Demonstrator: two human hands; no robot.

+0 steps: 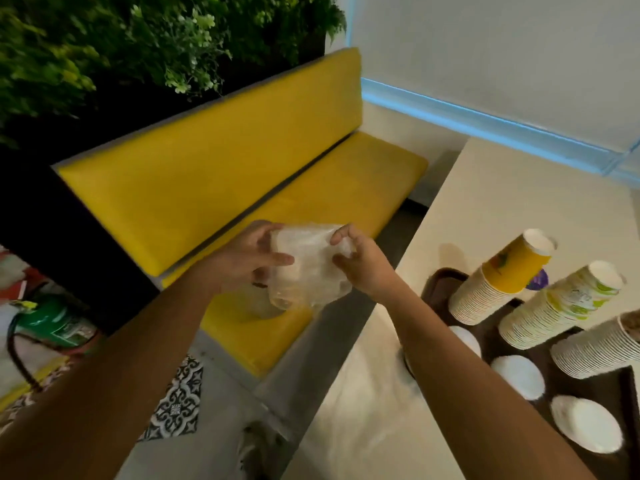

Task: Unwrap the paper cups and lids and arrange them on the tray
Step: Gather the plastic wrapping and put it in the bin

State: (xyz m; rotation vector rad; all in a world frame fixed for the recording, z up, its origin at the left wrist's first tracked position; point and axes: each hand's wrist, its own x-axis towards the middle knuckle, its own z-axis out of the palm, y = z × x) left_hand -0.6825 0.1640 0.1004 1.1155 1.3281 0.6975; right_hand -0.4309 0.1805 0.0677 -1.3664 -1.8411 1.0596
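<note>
Both hands hold a crumpled clear plastic wrapper (308, 268) in the air over the yellow bench. My left hand (246, 258) grips its left side and my right hand (360, 261) pinches its upper right edge. To the right, a dark brown tray (440, 282) lies on the cream table. On the tray lean three stacks of paper cups: a yellow-topped stack (498, 282), a green-patterned stack (561, 306) and a third stack (599, 348) at the right edge. White lids (519, 375) lie in piles along the tray's near side, another pile of lids (585, 427) closer to me.
The cream table (374, 410) fills the lower right. A yellow bench (221, 161) stands ahead with green foliage (121, 39) above its back. A green cylinder (48, 323) with a hose sits on the patterned floor at left.
</note>
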